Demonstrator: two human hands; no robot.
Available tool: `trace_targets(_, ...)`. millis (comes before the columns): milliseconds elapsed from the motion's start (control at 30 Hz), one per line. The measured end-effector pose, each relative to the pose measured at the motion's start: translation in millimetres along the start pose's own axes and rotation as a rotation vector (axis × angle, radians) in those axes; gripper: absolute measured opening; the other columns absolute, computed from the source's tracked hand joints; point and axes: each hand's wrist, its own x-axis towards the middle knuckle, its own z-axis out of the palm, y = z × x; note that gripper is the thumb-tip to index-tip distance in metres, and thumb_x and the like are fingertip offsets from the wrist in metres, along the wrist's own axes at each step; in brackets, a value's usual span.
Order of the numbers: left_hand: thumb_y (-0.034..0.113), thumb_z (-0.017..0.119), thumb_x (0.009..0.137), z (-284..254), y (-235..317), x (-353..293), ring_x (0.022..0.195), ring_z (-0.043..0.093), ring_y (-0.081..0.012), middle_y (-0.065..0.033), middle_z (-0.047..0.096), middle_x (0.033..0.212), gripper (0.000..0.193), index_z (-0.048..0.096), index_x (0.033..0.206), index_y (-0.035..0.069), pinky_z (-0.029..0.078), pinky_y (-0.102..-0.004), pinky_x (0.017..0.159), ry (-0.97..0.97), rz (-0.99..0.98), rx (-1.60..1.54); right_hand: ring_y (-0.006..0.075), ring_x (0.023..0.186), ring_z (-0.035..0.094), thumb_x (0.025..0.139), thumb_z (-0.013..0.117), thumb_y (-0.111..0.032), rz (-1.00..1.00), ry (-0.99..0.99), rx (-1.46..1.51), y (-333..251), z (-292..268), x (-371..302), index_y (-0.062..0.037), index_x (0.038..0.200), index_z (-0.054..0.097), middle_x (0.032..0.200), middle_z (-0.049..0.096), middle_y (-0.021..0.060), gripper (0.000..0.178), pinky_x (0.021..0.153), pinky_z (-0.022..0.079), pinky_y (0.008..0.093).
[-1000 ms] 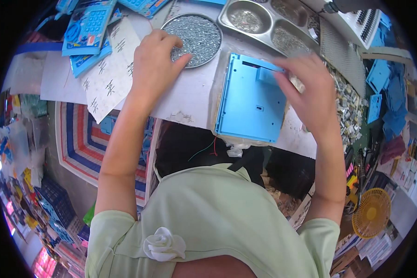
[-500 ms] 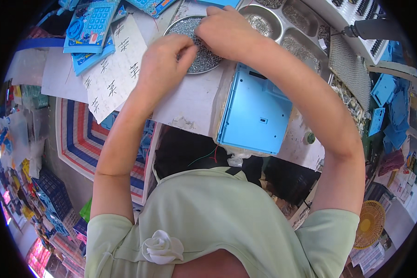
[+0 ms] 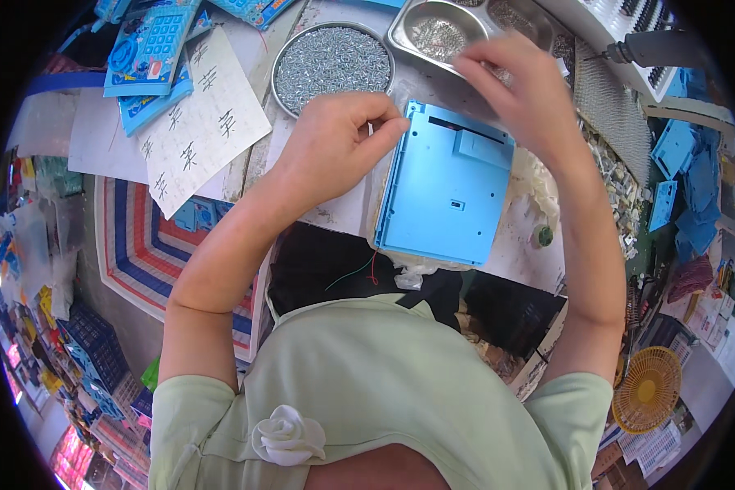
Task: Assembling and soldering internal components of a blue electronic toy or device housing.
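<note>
A light-blue plastic housing panel [image 3: 441, 196] with small holes and a slot lies on the bench in front of me. My left hand [image 3: 339, 147] is at its upper left corner, thumb and forefinger pinched together; anything between them is too small to make out. My right hand [image 3: 527, 94] is above the panel's upper right, beside the metal compartment tray [image 3: 396, 33]. It is blurred by motion, with its fingers stretched out and apart and nothing visible in them. A round metal dish [image 3: 276, 77] full of small silvery screws sits beyond my left hand.
A dark power screwdriver [image 3: 653, 51] points in from the upper right. Blue printed packages [image 3: 151, 49] and a sheet with handwriting [image 3: 208, 122] lie on the left. A striped bag [image 3: 139, 245] stands below the bench, and a yellow basket [image 3: 647, 390] is at lower right.
Both hands have left the dish of screws. The left has come to the panel's upper left corner; the right has swung rightward past the panel's top. The view has shifted slightly.
</note>
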Motion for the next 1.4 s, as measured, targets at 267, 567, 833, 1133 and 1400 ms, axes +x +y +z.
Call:
trace_targets(267, 0.017, 0.065, 0.092, 8.8, 0.2, 11.6, 0.074, 0.062, -0.0380, -0.0164, 0.063, 0.081, 0.017, 0.061, 0.087, 0.001, 0.050, -0.0440, 0.067, -0.078, 0.258, 0.377, 0.0254, 0.084, 0.062, 0.087, 0.074, -0.013, 0.121, -0.096, 0.044, 24.0, -21.4, -74.1, -0.0027, 0.091, 0.075, 0.080, 0.069, 0.0095, 0.011, 0.075, 0.051, 0.0362)
trace_targets(567, 0.019, 0.066, 0.089, -3.3, 11.4, 31.1, 0.073, 0.062, -0.0381, -0.0167, 0.062, 0.073, 0.022, 0.060, 0.080, 0.001, 0.048, -0.0462, 0.067, -0.266, 0.172, 0.450, 0.0242, 0.087, 0.063, 0.085, 0.075, -0.014, 0.098, -0.174, -0.017, 31.0, -23.8, -67.8, -0.0050, 0.092, 0.076, 0.082, 0.069, 0.0088, 0.012, 0.079, 0.052, 0.0354)
trace_targets(833, 0.019, 0.069, 0.089, -28.2, 4.2, 28.9, 0.072, 0.062, -0.0337, -0.0146, 0.061, 0.075, 0.022, 0.061, 0.082, 0.000, 0.048, -0.0429, 0.067, -0.204, 0.045, 0.318, 0.0257, 0.098, 0.065, 0.078, 0.080, -0.022, 0.093, 0.005, 0.036, -2.0, -29.7, -69.6, -0.0084, 0.104, 0.076, 0.096, 0.072, 0.0079, 0.029, 0.086, 0.053, 0.0363)
trace_targets(1133, 0.010, 0.073, 0.082, -18.9, -58.6, 5.3, 0.100, 0.062, -0.0343, -0.0120, 0.064, 0.105, 0.019, 0.068, 0.099, 0.006, 0.051, -0.0430, 0.087, 0.205, 0.378, 0.425, 0.0262, 0.110, 0.059, 0.060, 0.087, -0.036, -0.374, -0.238, 0.104, -64.6, 47.3, -68.1, -0.0120, 0.092, 0.066, 0.105, 0.064, 0.0031, 0.046, 0.109, 0.034, 0.0630)
trace_targets(1400, 0.011, 0.065, 0.090, 19.8, -38.8, 3.2, 0.099, 0.065, -0.0322, -0.0140, 0.063, 0.121, 0.033, 0.065, 0.123, 0.005, 0.054, -0.0386, 0.085, 0.112, 0.314, 0.175, 0.0246, 0.103, 0.059, 0.056, 0.086, -0.029, -0.434, -0.166, 0.137, -66.8, 54.3, -71.8, -0.0102, 0.080, 0.060, 0.096, 0.061, 0.0025, 0.041, 0.100, 0.043, 0.0521)
